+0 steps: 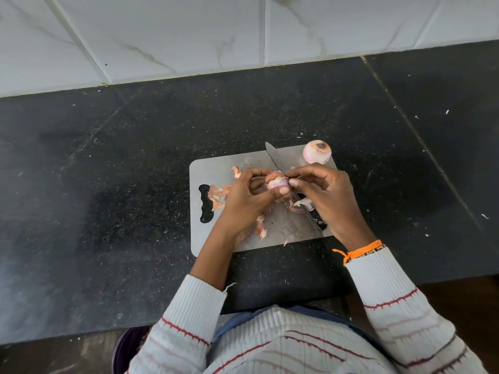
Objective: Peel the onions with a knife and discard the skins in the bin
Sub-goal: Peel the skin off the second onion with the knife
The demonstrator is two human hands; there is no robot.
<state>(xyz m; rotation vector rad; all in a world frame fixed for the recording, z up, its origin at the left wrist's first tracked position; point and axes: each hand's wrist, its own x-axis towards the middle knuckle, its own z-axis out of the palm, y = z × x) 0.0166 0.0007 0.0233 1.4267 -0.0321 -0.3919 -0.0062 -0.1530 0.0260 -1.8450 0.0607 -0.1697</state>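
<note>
My left hand grips a small, partly peeled pink onion above the grey cutting board. My right hand pinches a strip of skin at the onion's top between thumb and forefinger. A knife lies on the board under both hands, its blade pointing away from me and its dark handle showing below my right palm. A second onion sits on the board's far right corner. Loose skins lie scattered on the board.
The board rests on a black speckled counter against a white tiled wall. A dark purple bin shows on the floor below the counter's near edge, left of my body. Small skin flecks dot the counter.
</note>
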